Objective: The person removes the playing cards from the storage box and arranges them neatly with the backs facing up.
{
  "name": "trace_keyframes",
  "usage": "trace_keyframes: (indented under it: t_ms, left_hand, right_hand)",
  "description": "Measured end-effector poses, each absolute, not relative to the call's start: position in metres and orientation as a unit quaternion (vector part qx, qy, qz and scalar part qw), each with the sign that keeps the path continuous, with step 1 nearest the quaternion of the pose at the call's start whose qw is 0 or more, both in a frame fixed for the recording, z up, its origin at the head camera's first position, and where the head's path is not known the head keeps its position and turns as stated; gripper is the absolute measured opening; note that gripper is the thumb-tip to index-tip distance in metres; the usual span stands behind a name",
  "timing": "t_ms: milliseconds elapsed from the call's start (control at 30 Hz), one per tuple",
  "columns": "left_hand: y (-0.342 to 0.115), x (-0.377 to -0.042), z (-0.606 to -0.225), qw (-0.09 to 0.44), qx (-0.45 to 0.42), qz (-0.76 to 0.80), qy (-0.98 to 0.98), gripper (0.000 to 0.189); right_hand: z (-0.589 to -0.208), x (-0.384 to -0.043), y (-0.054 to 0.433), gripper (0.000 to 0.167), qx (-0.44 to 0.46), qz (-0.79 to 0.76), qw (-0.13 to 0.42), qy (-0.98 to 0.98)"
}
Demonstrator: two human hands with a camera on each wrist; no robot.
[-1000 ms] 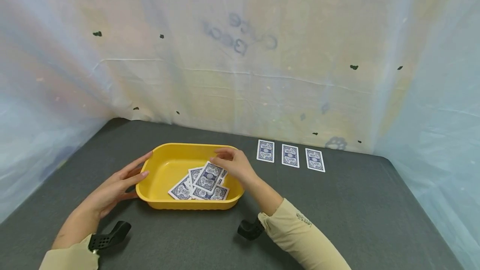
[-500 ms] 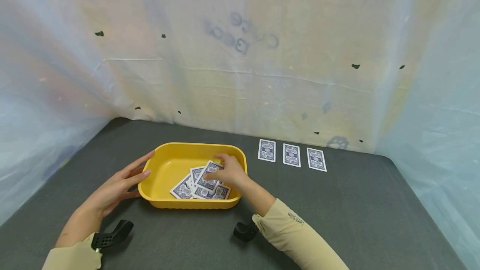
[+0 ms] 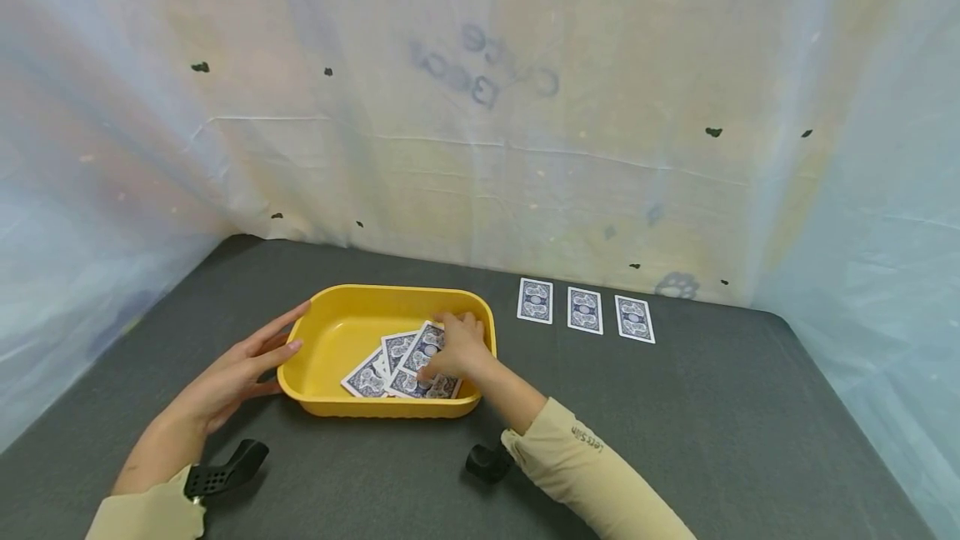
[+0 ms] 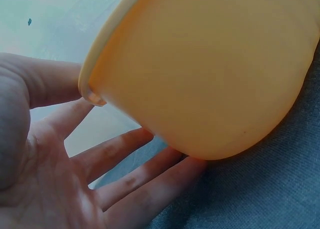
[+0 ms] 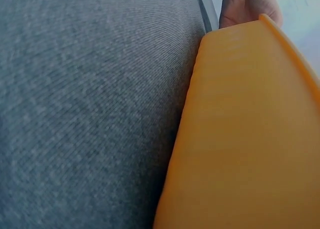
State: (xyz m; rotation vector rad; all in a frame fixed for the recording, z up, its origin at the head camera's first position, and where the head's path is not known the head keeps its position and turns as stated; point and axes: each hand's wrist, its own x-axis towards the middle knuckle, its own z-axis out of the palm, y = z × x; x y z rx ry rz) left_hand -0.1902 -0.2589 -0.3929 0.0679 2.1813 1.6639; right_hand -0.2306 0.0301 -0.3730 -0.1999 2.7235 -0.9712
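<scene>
A yellow plastic bin (image 3: 330, 408) sits on the dark table. My left hand (image 3: 225, 377) steadies its left end, thumb near the rim and fingers stretched along the outer wall, as the left wrist view shows. Inside the bin lie several playing cards (image 3: 366, 377), overlapping, with blue patterned backs up. My right hand (image 3: 461, 348) reaches over the bin's right end onto the pile. Its thumb lies across the lower cards, and the other fingers spread apart from it at the top card's (image 3: 426, 342) far right side. In the right wrist view the bin's outer wall (image 5: 245, 129) hides the cards.
Three playing cards, a left one (image 3: 536, 300), a middle one (image 3: 585, 310) and a right one (image 3: 634, 319), lie backs up in a row right of the bin. A pale curtain (image 3: 480, 190) hangs behind the dark table (image 3: 712, 423).
My right hand has moved down and slightly left, deeper into the bin, its thumb passing over the top card onto the lower cards. My left hand keeps its place at the bin.
</scene>
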Motion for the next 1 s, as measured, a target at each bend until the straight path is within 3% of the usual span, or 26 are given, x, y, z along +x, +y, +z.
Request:
trace_keyframes:
  t_ms: [133, 333, 633, 1000]
  left_hand:
    - [-0.2583, -0.1902, -0.3927, 0.198, 0.025, 0.596, 0.778, 0.07]
    - [-0.2583, -0.1899, -0.392, 0.196, 0.028, 0.594, 0.779, 0.069]
    - [-0.2593, -0.1899, -0.3931, 0.193, 0.029, 0.593, 0.781, 0.069]
    - [-0.2603, -0.1906, -0.3944, 0.193, 0.031, 0.595, 0.78, 0.068]
  right_hand:
    - [-0.373, -0.2296, 0.0305, 0.089, -0.073, -0.306, 0.123, 0.941]
    - [-0.3717, -0.2284, 0.0296, 0.078, -0.089, -0.243, 0.127, 0.957]
    - [-0.3728, -0.225, 0.0293, 0.076, -0.101, -0.257, 0.088, 0.957]
    - [-0.3714, -0.2267, 0.0311, 0.034, -0.118, -0.322, 0.083, 0.936]
